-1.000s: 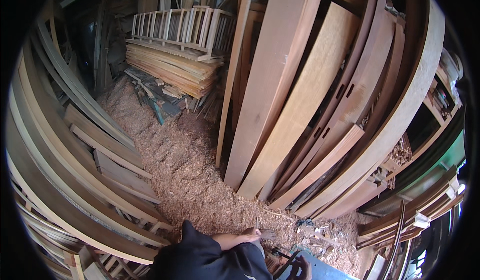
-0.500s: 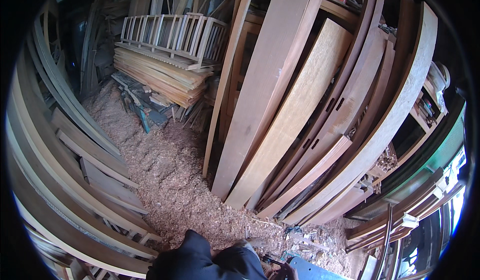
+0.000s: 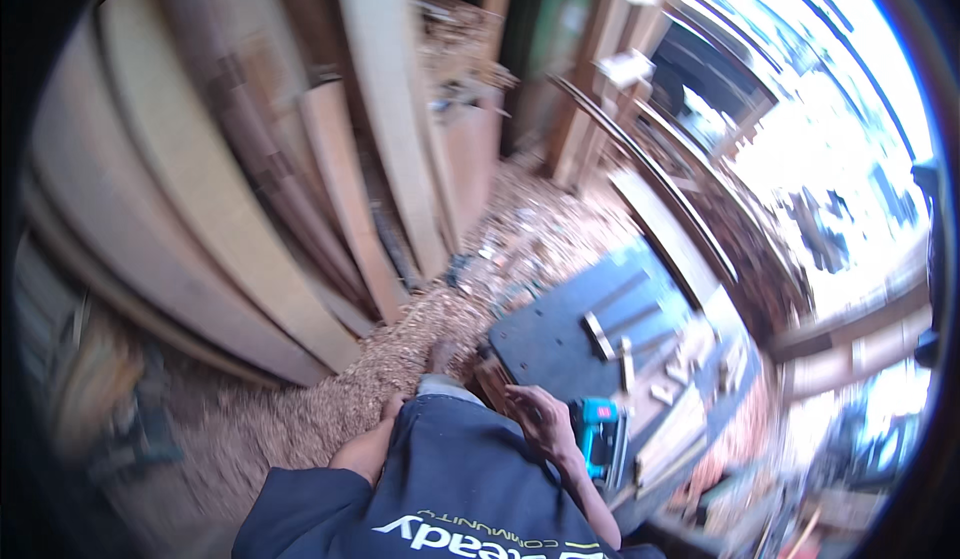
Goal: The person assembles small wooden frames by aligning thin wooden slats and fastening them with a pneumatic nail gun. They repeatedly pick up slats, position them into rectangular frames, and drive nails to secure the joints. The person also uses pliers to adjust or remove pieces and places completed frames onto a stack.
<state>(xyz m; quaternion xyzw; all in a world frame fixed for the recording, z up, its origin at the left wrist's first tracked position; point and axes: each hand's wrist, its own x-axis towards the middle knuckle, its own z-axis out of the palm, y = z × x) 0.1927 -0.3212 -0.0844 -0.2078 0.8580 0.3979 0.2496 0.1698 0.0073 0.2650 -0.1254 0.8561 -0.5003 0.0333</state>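
My right hand (image 3: 541,419) is beside the near left edge of a dark blue-grey worktable (image 3: 545,324). Its fingers look loosely bent and apart, and I see nothing in them. Just to its right, a teal and black power tool (image 3: 597,429) stands at the table's near edge. My left hand (image 3: 396,405) hangs low at my left side over wood shavings, small and blurred; its fingers cannot be made out. Several short wood pieces, among them a small block (image 3: 599,336), lie on the tabletop.
Long planks (image 3: 200,209) lean in a row on the left. Wood shavings (image 3: 400,359) cover the floor between them and the table. More boards (image 3: 660,229) stand behind the table, against a bright opening. Wood scraps (image 3: 740,509) lie at the lower right.
My view has swung to the right, so the leaning planks have shifted left. The worktable, the power tool and both hands have come into sight.
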